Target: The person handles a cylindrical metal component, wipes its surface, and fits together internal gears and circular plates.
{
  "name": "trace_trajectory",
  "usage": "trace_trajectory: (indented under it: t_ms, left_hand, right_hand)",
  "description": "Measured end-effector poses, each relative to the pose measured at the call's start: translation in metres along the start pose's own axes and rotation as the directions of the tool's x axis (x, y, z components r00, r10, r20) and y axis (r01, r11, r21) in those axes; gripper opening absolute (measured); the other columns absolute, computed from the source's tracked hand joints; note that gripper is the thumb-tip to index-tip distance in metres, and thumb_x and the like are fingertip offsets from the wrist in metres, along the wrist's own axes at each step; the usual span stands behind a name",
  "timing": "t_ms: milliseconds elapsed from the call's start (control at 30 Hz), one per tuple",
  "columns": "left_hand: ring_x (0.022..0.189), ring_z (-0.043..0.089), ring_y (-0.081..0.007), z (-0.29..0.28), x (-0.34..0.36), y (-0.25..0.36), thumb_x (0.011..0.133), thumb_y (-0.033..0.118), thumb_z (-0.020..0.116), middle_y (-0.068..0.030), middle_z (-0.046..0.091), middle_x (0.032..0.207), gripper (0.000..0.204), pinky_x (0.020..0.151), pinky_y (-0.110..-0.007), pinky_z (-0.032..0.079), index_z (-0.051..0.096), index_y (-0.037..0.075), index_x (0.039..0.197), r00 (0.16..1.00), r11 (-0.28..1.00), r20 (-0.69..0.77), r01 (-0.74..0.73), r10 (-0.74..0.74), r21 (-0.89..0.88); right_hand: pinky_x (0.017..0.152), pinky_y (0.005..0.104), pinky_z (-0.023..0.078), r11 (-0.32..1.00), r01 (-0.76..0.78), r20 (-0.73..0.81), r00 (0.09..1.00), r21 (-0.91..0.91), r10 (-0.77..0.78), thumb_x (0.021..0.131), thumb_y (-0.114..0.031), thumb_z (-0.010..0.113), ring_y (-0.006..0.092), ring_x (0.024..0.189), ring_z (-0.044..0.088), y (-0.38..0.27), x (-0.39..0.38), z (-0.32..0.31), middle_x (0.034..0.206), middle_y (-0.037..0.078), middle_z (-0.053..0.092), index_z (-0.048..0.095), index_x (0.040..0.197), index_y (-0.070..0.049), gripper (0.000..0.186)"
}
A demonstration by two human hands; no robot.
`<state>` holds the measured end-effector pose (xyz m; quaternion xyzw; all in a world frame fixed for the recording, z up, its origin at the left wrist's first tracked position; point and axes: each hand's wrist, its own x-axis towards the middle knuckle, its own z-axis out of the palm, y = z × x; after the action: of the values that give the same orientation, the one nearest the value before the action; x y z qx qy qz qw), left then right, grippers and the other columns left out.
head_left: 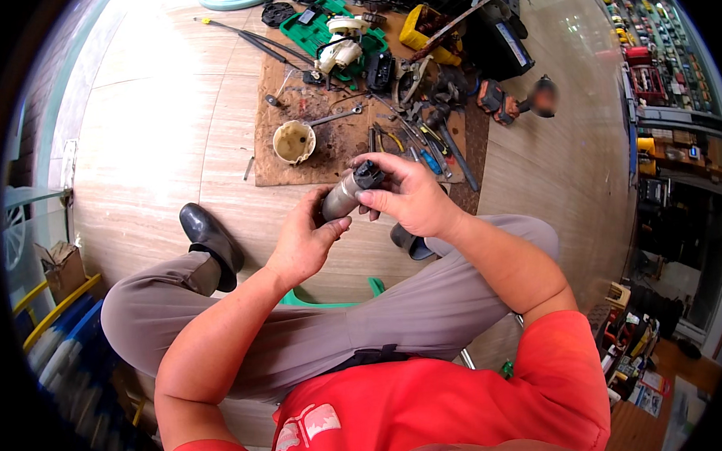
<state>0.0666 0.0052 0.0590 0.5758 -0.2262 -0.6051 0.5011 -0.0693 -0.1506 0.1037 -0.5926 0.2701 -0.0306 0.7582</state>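
Note:
Between my two hands, above the front edge of a stained cardboard sheet (276, 174), is a grey metal cylinder with a black plastic end, which looks like a fuel pump (342, 199). It lies tilted, its black end up and to the right. My left hand (302, 237) is closed round the lower left end, thumb along the near side. My right hand (411, 193) grips the black end between thumb and fingers; some of its fingertips are hidden behind the cylinder. A cream bowl (294, 143) with dark stains inside stands on the cardboard beyond my left hand.
Pliers (390, 137), a hammer (452, 149), a wrench (337, 116) and screwdrivers (431, 162) lie on the cardboard. Behind them are a white plastic assembly (341, 53), a green case (302, 29) and a yellow bin (418, 29). A cordless power tool (497, 101) lies to the right.

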Motion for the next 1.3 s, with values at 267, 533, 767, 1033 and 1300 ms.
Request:
trace_trajectory:
  t_ms: [267,533,767,1033,1300]
  left_hand:
    - [0.092,0.061,-0.0139,0.001,0.003,-0.012,0.088,-0.001,0.066,-0.0102,0.063,0.107,0.052,0.078,-0.027,0.051,0.044,-0.002,0.136,0.997,0.985,-0.046,-0.048,0.057,0.166]
    - [0.093,0.068,-0.0247,0.001,0.002,-0.015,0.085,0.003,0.071,-0.0183,0.068,0.106,0.051,0.082,-0.035,0.053,0.051,0.000,0.131,0.997,0.964,-0.059,-0.033,0.050,0.265]
    - [0.093,0.067,-0.0210,0.001,0.002,-0.015,0.084,0.000,0.070,-0.0150,0.068,0.107,0.053,0.082,-0.033,0.053,0.050,-0.001,0.134,0.996,0.952,-0.055,-0.044,0.063,0.304]
    - [0.098,0.065,-0.0197,0.004,-0.001,-0.013,0.083,-0.009,0.064,-0.0135,0.065,0.117,0.057,0.085,-0.032,0.052,0.047,0.000,0.137,1.000,0.987,-0.015,-0.021,0.024,0.161]
    - [0.112,0.057,-0.0157,0.002,0.002,-0.019,0.083,-0.013,0.059,-0.0087,0.060,0.122,0.061,0.096,-0.030,0.047,0.042,-0.002,0.141,0.998,0.995,0.056,0.004,-0.010,0.101]
  right_hand:
    - [0.081,0.0309,0.053,0.868,0.204,0.107,0.979,-0.453,-0.174,0.086,-0.003,0.071,0.0181,0.093,0.063,-0.004,-0.005,0.002,0.110,0.010,0.063,0.054,0.127,0.000,0.045]
    - [0.092,0.0395,0.050,0.668,0.409,0.267,0.913,-0.622,-0.310,0.078,-0.008,0.077,0.0367,0.108,0.062,-0.002,-0.006,0.003,0.117,0.019,0.063,0.056,0.125,0.000,0.051]
    - [0.092,0.0392,0.051,0.652,0.438,0.281,0.899,-0.619,-0.337,0.076,-0.008,0.078,0.0365,0.109,0.061,-0.002,-0.004,0.004,0.120,0.019,0.062,0.058,0.124,-0.001,0.052]
    - [0.089,0.0373,0.053,0.645,0.502,0.347,0.864,-0.576,-0.364,0.070,-0.012,0.084,0.0346,0.105,0.064,-0.002,-0.004,0.006,0.118,0.018,0.063,0.062,0.119,-0.002,0.054]
    - [0.088,0.0367,0.053,0.645,0.501,0.353,0.865,-0.577,-0.356,0.068,-0.011,0.086,0.0338,0.103,0.064,-0.001,-0.007,0.008,0.116,0.017,0.063,0.062,0.117,-0.003,0.055]
